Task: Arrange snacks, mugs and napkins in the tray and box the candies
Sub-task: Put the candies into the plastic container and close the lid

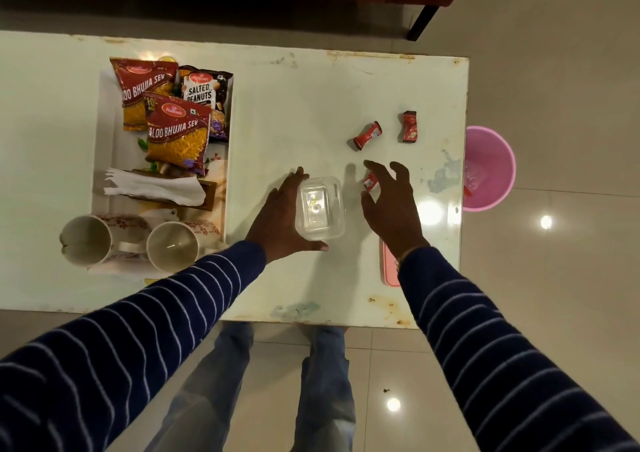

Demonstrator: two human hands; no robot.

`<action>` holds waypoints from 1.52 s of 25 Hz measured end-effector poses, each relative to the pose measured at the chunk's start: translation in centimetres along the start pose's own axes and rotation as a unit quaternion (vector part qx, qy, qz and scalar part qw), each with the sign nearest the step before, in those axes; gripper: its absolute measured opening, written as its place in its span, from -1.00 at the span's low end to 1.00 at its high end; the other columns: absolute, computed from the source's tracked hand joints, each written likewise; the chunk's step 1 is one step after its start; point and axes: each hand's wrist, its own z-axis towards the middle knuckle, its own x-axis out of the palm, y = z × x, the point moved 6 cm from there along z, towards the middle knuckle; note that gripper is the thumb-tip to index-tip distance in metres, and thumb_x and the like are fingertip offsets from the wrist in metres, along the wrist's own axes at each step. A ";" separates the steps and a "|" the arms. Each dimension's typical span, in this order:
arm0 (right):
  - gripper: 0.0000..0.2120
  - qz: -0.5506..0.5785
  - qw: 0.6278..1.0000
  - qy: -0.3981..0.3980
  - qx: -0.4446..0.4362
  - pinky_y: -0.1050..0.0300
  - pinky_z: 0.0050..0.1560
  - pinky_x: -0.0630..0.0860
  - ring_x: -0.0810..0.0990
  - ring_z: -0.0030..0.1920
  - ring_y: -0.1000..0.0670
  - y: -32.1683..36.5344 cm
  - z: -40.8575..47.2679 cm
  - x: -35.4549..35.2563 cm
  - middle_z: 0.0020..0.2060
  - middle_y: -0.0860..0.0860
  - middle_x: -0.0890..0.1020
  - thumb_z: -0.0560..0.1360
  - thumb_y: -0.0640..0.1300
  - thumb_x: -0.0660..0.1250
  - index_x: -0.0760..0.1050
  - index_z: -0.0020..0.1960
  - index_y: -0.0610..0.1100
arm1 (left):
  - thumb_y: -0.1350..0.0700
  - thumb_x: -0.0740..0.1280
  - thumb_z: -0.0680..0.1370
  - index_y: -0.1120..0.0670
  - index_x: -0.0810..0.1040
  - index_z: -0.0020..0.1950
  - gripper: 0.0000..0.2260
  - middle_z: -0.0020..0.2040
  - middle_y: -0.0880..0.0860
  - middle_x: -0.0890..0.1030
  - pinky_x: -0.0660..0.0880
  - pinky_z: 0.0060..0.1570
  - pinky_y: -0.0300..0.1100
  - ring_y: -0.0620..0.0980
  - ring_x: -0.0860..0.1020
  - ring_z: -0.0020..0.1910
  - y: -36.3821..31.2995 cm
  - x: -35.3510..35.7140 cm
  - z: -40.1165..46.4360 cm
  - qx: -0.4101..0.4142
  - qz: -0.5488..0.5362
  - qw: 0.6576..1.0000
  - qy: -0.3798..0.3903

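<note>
A clear plastic box (320, 208) stands on the table, and my left hand (277, 225) wraps around its left side. My right hand (391, 202) hovers just right of the box with its fingers spread over a red candy (370, 181). Two more red candies (367, 135) (409, 126) lie farther back on the right. On the left, a tray (104, 133) carries two red Aloo Bhujia Sev packets (178, 129), a Salted Peanuts packet (204, 90), white napkins (152, 187) and two mugs (88, 240) (173, 245) lying on their sides.
A pink lid (389, 268) lies on the table under my right wrist. A pink bucket (488, 167) stands on the floor past the table's right edge. A dark chair leg (420, 22) stands behind the table. My legs show below the near edge.
</note>
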 end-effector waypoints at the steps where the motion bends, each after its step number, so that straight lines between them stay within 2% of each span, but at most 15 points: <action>1: -0.54 -0.019 1.000 0.003 -0.006 -0.01 0.29 0.48 0.44 0.37 -0.17 0.0 0.5 0.5 0.47 -0.08 0.29 0.55 -0.19 0.34 0.40 0.44 -0.03 | -0.21 0.65 0.16 0.08 -0.08 0.62 0.28 0.62 0.02 0.09 0.07 0.56 0.09 0.00 0.02 0.60 0.1 0.1 0.2 -0.002 0.004 1.000 -0.001; 4: -0.65 -0.041 0.999 -0.005 -0.022 0.06 0.33 0.47 0.51 0.29 -0.14 -0.5 1.0 1.2 0.37 -0.11 0.41 0.56 -0.25 0.32 0.49 0.34 -0.18 | -0.23 0.65 0.16 0.09 -0.04 0.61 0.26 0.62 0.02 0.12 0.05 0.57 0.07 0.01 0.02 0.60 0.4 0.4 0.5 -0.006 0.012 1.000 -0.002; 7: -0.76 0.000 0.999 -0.031 0.012 0.10 0.28 0.52 0.59 0.19 -0.10 -1.0 1.2 0.7 0.23 -0.13 0.51 0.56 -0.35 0.27 0.57 0.20 -0.25 | -0.25 0.63 0.15 0.09 0.00 0.59 0.22 0.59 0.03 0.18 0.03 0.56 0.09 0.04 0.01 0.61 0.5 0.3 0.6 0.002 0.045 0.999 -0.012; 9: -0.81 0.031 0.996 -0.088 0.012 0.17 0.23 0.53 0.60 0.08 0.01 -0.4 0.9 -0.6 0.12 -0.12 0.57 0.54 -0.36 0.30 0.60 0.11 -0.25 | -0.26 0.62 0.17 0.08 0.02 0.58 0.19 0.58 0.03 0.18 -0.02 0.56 0.10 0.05 -0.02 0.61 0.7 0.2 0.7 0.007 0.073 0.997 -0.015; 12: -0.84 0.110 0.977 -0.160 -0.088 0.30 0.09 0.57 0.54 -0.02 0.15 2.7 -1.5 -1.4 0.05 -0.05 0.58 0.49 -0.34 0.38 0.61 0.06 -0.21 | -0.26 0.61 0.18 0.06 0.04 0.58 0.16 0.59 0.03 0.18 -0.05 0.55 0.13 0.05 -0.03 0.61 0.9 -0.2 1.0 0.007 0.095 0.995 -0.020; 14: -0.82 0.145 0.974 -0.104 -0.138 0.26 0.12 0.56 0.58 0.07 0.08 4.8 -3.9 0.5 0.10 -0.02 0.59 0.49 -0.28 0.42 0.62 0.09 -0.17 | -0.27 0.60 0.20 0.05 0.05 0.58 0.14 0.59 0.03 0.18 -0.05 0.54 0.14 0.06 -0.03 0.61 0.9 -0.2 1.3 0.006 0.101 0.995 -0.021; 16: -0.76 0.095 0.983 -0.044 -0.151 0.23 0.18 0.49 0.54 0.20 0.02 5.2 -5.5 2.7 0.19 -0.02 0.60 0.50 -0.14 0.45 0.63 0.17 -0.09 | -0.29 0.57 0.22 0.05 0.06 0.58 0.11 0.59 0.04 0.19 -0.06 0.53 0.14 0.07 -0.02 0.61 0.9 -0.2 1.5 0.005 0.099 0.995 -0.027; 18: -0.72 0.051 0.987 -0.061 -0.143 0.32 0.20 0.36 0.50 0.23 0.02 4.4 -5.1 3.0 0.23 -0.01 0.60 0.51 -0.03 0.43 0.62 0.20 -0.05 | -0.29 0.57 0.22 0.05 0.06 0.57 0.11 0.58 0.04 0.20 -0.07 0.52 0.13 0.06 -0.03 0.61 1.1 -0.3 1.6 0.005 0.097 0.995 -0.026; 22: -0.65 0.018 0.993 -0.103 -0.053 0.60 0.20 0.12 0.43 0.35 -0.09 1.0 0.1 -0.1 0.35 -0.08 0.50 0.55 -0.08 0.34 0.52 0.33 -0.07 | -0.27 0.61 0.18 0.07 0.06 0.56 0.15 0.57 0.04 0.21 -0.02 0.52 0.18 0.07 -0.01 0.61 1.6 -0.6 1.8 0.015 0.097 0.995 -0.027; 23: -0.59 -0.009 0.995 -0.091 -0.036 0.56 0.19 0.14 0.38 0.39 -0.12 0.2 1.8 -0.8 0.42 -0.09 0.41 0.56 -0.09 0.33 0.46 0.40 -0.05 | -0.26 0.61 0.17 0.08 0.05 0.57 0.16 0.57 0.04 0.21 -0.01 0.52 0.19 0.08 -0.01 0.61 1.6 -0.6 1.8 0.017 0.098 0.995 -0.027; 26: -0.44 -0.098 0.994 -0.041 -0.025 0.12 0.18 0.35 0.28 0.43 -0.24 -1.6 6.4 -2.7 0.55 -0.15 0.16 0.56 -0.13 0.31 0.28 0.52 0.03 | -0.28 0.62 0.16 0.09 -0.03 0.59 0.23 0.60 0.06 0.15 -0.01 0.54 0.22 0.08 -0.02 0.61 1.3 -0.6 1.7 0.018 0.088 0.995 -0.030; 28: -0.46 -0.175 0.984 -0.014 -0.040 -0.06 0.27 0.39 0.27 0.41 -0.30 -2.2 8.3 -3.2 0.54 -0.19 0.17 0.58 -0.15 0.29 0.27 0.53 -0.01 | -0.32 0.61 0.13 0.08 -0.12 0.60 0.30 0.62 0.06 0.08 -0.07 0.53 0.20 0.09 -0.03 0.61 0.8 -0.5 1.5 0.033 0.082 0.996 -0.031; 31: -0.63 -0.187 0.979 -0.052 -0.059 -0.01 0.25 0.43 0.42 0.30 -0.24 -2.2 8.9 -3.3 0.32 -0.21 0.45 0.60 -0.20 0.24 0.45 0.39 -0.17 | -0.34 0.59 0.12 0.04 -0.14 0.60 0.32 0.62 0.03 0.04 -0.09 0.52 0.13 0.07 -0.02 0.61 0.8 -0.4 1.4 0.050 0.063 0.996 -0.028; 35: -0.76 -0.033 0.986 -0.159 -0.039 0.29 0.12 0.42 0.59 0.03 -0.09 -1.0 5.7 -3.8 0.04 -0.17 0.61 0.55 -0.25 0.30 0.62 0.18 -0.21 | -0.28 0.60 0.18 -0.03 -0.04 0.59 0.19 0.60 -0.03 0.12 0.02 0.55 0.18 0.00 0.01 0.60 1.7 -0.4 1.5 0.039 0.028 0.998 -0.031; 38: -0.80 0.078 0.975 -0.155 -0.139 0.11 0.09 0.55 0.57 0.04 -0.02 2.9 0.7 -1.9 0.03 -0.09 0.60 0.51 -0.27 0.38 0.63 0.12 -0.19 | -0.29 0.58 0.20 -0.07 0.01 0.57 0.12 0.58 -0.08 0.15 -0.01 0.55 0.10 -0.05 0.01 0.60 2.0 -0.4 1.7 0.037 0.017 0.999 -0.033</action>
